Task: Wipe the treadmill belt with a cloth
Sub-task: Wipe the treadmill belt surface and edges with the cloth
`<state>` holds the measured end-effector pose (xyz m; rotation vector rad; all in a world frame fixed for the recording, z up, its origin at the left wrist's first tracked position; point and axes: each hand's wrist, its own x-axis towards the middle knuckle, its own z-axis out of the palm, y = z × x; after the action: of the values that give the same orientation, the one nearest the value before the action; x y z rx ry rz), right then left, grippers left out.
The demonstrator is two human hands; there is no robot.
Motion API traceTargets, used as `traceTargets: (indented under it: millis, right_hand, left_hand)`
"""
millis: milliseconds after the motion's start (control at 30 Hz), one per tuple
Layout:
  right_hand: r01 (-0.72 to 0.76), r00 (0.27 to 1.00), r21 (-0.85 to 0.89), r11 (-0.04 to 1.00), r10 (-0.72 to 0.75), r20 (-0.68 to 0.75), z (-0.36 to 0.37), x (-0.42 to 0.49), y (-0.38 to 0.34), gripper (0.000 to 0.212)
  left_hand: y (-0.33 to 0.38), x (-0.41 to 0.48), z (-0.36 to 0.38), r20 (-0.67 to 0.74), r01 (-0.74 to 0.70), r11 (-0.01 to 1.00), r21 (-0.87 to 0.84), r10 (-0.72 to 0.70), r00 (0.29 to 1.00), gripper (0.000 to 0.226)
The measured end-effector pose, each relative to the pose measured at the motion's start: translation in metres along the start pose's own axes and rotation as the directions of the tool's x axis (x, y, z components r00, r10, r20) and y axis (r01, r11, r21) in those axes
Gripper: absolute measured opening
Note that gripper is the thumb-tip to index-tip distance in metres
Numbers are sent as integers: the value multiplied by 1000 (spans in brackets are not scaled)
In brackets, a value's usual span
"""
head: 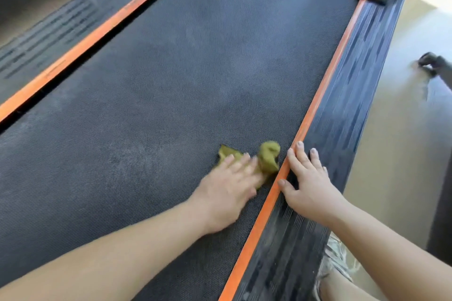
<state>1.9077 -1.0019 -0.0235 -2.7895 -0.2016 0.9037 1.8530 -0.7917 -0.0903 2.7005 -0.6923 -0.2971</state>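
Our left forearm (102, 256) reaches across the black treadmill belt (183, 68), beside its orange-edged right side rail (342, 110). Our right hand (310, 186) rests there, fingers spread straight; our left hand (227, 193) presses flat, fingers straight, on the yellow-green cloth (267, 156) at the belt's right edge.

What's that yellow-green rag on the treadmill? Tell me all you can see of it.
The cloth is small, yellow-green, soft-looking and crumpled. It lies on the dark textured belt, close beside the right orange strip. The left hand presses on it with straight fingers, so only two ends show: a flat corner and a bunched lump.
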Motion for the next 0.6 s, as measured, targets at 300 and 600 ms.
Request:
traceTargets:
  millis: [300,600]
  right_hand:
    - [45,997,-43,998,-48,-61,-3,1,-14,61]
    - [248,967,1,969,-247,54,4,20,-80,58]
  left_hand:
    - [-13,-20,10,-214,274,962,13,-265,940,52]
    - [-79,-70,-23,-242,508,860,49,-484,841,57]
